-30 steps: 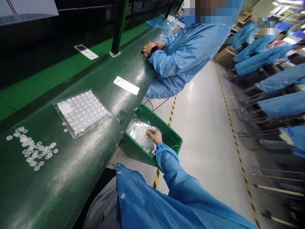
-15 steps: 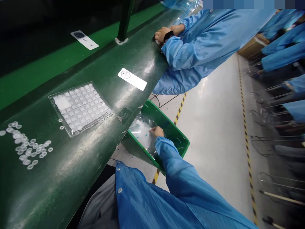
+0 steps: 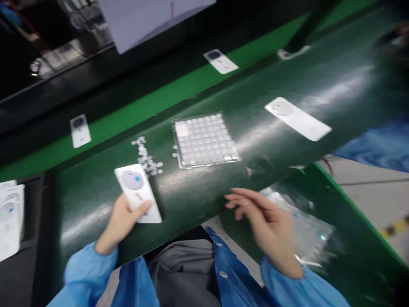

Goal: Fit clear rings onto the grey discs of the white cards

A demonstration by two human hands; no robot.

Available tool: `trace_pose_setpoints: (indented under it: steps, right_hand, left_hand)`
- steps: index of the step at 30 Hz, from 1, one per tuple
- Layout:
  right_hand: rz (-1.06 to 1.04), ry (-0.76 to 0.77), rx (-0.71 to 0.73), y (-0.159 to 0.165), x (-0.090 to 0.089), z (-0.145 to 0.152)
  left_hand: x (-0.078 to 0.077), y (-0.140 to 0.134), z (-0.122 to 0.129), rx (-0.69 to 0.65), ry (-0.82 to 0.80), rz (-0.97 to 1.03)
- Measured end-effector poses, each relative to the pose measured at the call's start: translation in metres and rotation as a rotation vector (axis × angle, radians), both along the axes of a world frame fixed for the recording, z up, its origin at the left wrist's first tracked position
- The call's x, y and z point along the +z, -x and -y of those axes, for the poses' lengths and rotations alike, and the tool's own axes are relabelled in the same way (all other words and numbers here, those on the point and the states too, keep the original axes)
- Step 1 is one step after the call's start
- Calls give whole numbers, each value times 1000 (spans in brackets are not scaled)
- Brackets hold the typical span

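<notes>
1. Head view. Left hand point(image 3: 123, 219) grips the near end of a white rectangular panel point(image 3: 138, 192), thumb on top, fingers curled beneath. The panel lies flat on the dark green bench point(image 3: 198, 200); its long axis runs away from the hand and leans a little to the left, with the round grey disc at the far end.
2. Right hand point(image 3: 263, 219) is empty, fingers loosely spread and pointing left, hovering over the bench's near edge. It is blurred.
3. Just beyond and right of that hand, crumpled clear plastic film point(image 3: 303, 230) lies in a green bin point(image 3: 351, 221) below the bench edge.
4. Ahead, between the two hands, sits a clear tray point(image 3: 205, 140) of small square pockets. Left of it, just beyond the held panel, is a scatter of small clear rings point(image 3: 147, 157).
5. Further right of the tray, a second white panel point(image 3: 298, 118) lies flat, long axis slanting.
6. Two more panels point(image 3: 79, 130) ride the bright green belt point(image 3: 159, 100) beyond.
7. Far left of the left hand is a stack of white panels point(image 3: 9, 219).
</notes>
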State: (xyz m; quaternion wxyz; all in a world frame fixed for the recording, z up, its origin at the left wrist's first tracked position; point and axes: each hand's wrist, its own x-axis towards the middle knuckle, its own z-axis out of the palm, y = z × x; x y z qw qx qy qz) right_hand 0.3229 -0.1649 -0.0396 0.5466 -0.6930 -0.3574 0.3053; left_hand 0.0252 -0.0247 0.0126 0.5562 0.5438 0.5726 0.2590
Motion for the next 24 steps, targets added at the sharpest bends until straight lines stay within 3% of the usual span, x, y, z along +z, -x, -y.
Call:
trace_pose_setpoints:
  steps: [2, 3, 7, 10, 15, 20, 24]
  right_hand:
    - [-207, -32, 354, 58, 18, -43]
    - [-261, -45, 440, 82, 23, -64]
    - [-331, -74, 524, 131, 24, -115]
    - [-344, -42, 605, 141, 17, -121]
    - [-172, -51, 666, 155, 16, -114]
    - [-37, -81, 633, 161, 18, -113]
    - [-15, -71, 632, 162, 15, -111]
  left_hand:
    - [-2, 0, 8, -43, -16, -3]
    - [-4, -3, 10, -86, -15, 20]
    - [-8, -7, 5, -156, -25, 246]
    - [-10, 3, -10, -4, -42, 377]
    - [-20, 12, -22, 164, 163, 563]
    - [-23, 8, -12, 260, 41, 473]
    - [-21, 7, -10, 258, -17, 423]
